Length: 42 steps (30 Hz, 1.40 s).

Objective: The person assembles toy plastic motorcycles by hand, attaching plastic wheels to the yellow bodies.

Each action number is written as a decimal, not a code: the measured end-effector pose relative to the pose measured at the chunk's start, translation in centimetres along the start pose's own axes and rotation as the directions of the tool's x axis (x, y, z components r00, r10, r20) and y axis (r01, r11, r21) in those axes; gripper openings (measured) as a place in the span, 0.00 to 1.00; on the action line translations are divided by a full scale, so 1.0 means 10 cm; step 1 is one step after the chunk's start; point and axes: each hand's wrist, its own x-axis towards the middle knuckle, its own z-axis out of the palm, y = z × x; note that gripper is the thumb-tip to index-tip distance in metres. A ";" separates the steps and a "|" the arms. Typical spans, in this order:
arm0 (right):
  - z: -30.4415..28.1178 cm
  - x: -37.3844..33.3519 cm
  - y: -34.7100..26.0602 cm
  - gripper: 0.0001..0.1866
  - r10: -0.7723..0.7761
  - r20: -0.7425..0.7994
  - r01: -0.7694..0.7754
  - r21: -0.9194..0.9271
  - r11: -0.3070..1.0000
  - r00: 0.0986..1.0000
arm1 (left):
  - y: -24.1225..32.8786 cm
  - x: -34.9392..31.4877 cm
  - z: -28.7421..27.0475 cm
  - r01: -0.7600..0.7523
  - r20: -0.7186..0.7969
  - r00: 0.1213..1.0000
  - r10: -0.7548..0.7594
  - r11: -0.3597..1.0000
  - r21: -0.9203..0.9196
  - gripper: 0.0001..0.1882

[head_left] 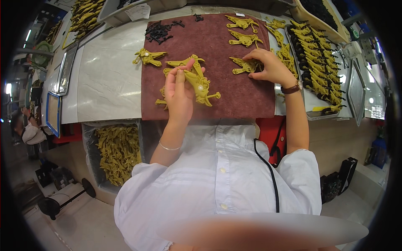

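Note:
My left hand (179, 94) is closed, thumb and finger pinching a yellow-green plastic part (200, 87) with a pointed end, a small round white mark and a short peg. Similar pieces lie on the mat just behind and under that hand, partly hidden. Farther right, the fingers and thumb of my right hand (271, 67) curl around the end of another yellow-green plastic part (240, 66) lying on the brown-red cloth mat (209, 42). Two more yellow-green parts (243, 38) lie beyond it. One single part (148, 57) rests at the mat's left edge.
Small black pieces (158, 32) are heaped on the mat's far left. Right of the mat, a tray (318, 114) holds rows of yellow-green parts with black pieces. A lined bin (90, 144) of yellow-green parts stands below the table's left side. Grey bins (167, 6) line the back.

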 end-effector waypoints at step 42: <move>1.12 -0.47 -1.17 0.14 -0.117 -0.566 0.076 -0.096 0.992 0.816 | -0.48 -0.10 0.22 0.246 0.097 0.957 -0.274 0.941 0.232 0.30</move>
